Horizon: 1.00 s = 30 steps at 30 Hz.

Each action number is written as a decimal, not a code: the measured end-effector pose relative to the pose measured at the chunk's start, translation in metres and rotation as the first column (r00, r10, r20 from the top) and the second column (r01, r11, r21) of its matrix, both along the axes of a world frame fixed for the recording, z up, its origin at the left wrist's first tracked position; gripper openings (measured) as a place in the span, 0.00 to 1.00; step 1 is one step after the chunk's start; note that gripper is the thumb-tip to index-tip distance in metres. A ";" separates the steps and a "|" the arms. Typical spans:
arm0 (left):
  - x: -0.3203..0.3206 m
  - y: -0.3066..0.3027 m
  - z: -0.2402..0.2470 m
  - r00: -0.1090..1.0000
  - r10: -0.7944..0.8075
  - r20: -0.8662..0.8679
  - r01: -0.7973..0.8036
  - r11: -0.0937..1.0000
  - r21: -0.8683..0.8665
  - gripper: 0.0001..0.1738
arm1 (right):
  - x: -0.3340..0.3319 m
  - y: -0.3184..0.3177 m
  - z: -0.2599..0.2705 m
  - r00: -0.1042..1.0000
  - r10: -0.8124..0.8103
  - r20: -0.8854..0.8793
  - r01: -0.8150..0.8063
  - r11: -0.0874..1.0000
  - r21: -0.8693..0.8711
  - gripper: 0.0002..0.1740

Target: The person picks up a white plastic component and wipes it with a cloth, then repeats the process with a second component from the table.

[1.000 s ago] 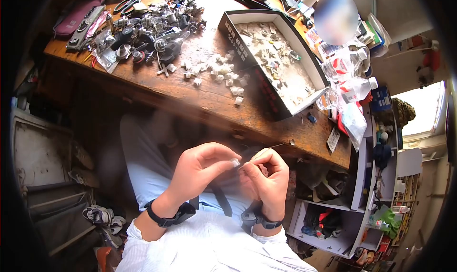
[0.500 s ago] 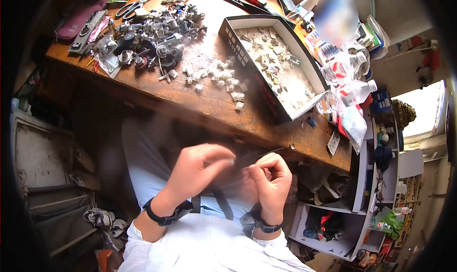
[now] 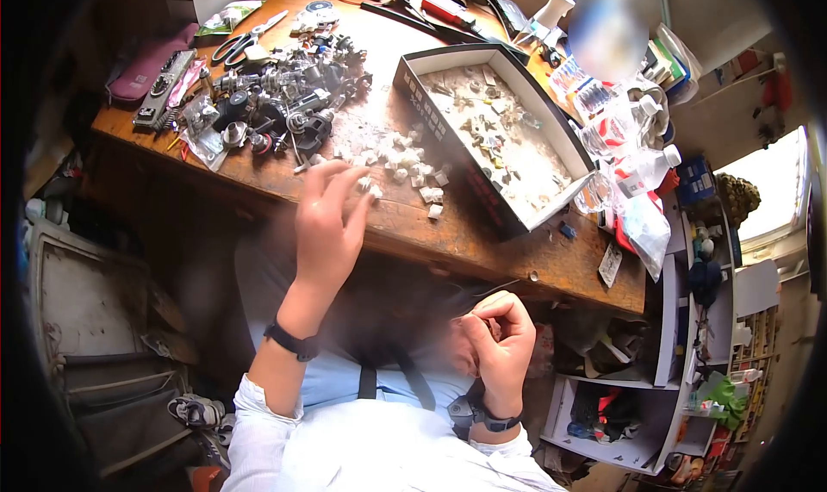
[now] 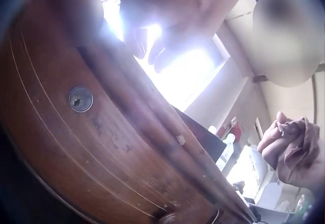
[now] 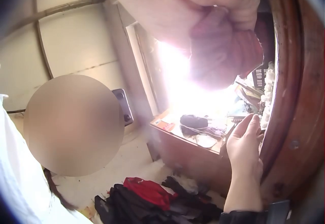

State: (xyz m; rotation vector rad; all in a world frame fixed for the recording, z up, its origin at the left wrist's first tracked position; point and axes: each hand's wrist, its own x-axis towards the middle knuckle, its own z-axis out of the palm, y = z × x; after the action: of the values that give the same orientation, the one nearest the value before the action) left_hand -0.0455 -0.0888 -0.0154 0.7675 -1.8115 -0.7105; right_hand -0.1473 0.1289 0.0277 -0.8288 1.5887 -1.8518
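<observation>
My left hand reaches over the table's front edge to a loose cluster of small white plastic pieces. Its thumb and fingers pinch a small white piece beside that cluster. Lower and to the right, above the lap, my right hand is curled, thumb against forefinger. In the right wrist view it grips a crumpled reddish-brown cloth-like thing, which the left wrist view also shows in that hand. A thin dark rod sticks out by its fingertips; what lies inside the fingers is hidden.
A black-sided open box of small scraps stands right of the white pieces. Bulbs and metal parts heap at left, near scissors. Plastic bottles line the right side. The wooden table edge runs between hands and box.
My left hand has moved from beside the right hand, up and left to the white pieces on the table. My right hand stays above the lap, still curled.
</observation>
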 end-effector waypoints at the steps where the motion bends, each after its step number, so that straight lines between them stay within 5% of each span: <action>1: 0.001 -0.002 -0.003 0.998 0.062 0.014 -0.062 0.998 -0.029 0.17 | -0.001 0.000 -0.001 1.000 0.002 -0.027 -0.001 1.000 0.015 0.06; 4: 0.002 -0.012 -0.013 0.972 0.193 0.134 -0.165 0.967 -0.192 0.18 | 0.000 -0.002 0.000 0.999 0.013 -0.037 -0.012 1.000 0.029 0.06; 10: -0.003 -0.011 -0.003 0.966 0.144 0.213 -0.116 0.983 -0.142 0.18 | -0.001 -0.001 0.000 0.999 0.020 0.036 -0.021 0.999 0.025 0.06; 24: -0.001 -0.008 -0.010 0.997 0.067 0.047 -0.065 0.997 -0.033 0.16 | -0.004 0.001 -0.003 1.000 0.012 -0.004 -0.011 0.999 0.047 0.07; 26: 0.008 0.000 -0.006 0.954 -0.121 -0.275 0.187 0.956 0.228 0.15 | -0.004 0.001 -0.004 0.999 0.012 -0.030 -0.011 0.998 0.056 0.07; 27: 0.012 0.009 0.000 0.820 -0.175 -0.545 0.432 0.814 0.388 0.16 | -0.003 0.001 -0.004 1.000 0.011 -0.027 -0.009 0.998 0.057 0.07; 28: 0.016 0.016 0.005 0.821 -0.175 -0.543 0.432 0.813 0.391 0.16 | -0.002 0.001 -0.005 0.999 0.009 0.036 -0.011 0.999 0.052 0.07; 30: 0.026 0.028 0.010 0.618 -0.221 -0.754 0.693 0.606 0.390 0.17 | 0.000 -0.001 -0.005 0.995 0.011 0.103 -0.016 0.999 0.049 0.07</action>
State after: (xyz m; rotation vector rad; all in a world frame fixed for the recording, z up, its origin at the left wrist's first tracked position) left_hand -0.0194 -0.0607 -0.0053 0.3213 -1.0674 -1.8314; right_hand -0.1477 0.1282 0.0227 -0.7089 1.5548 -1.8075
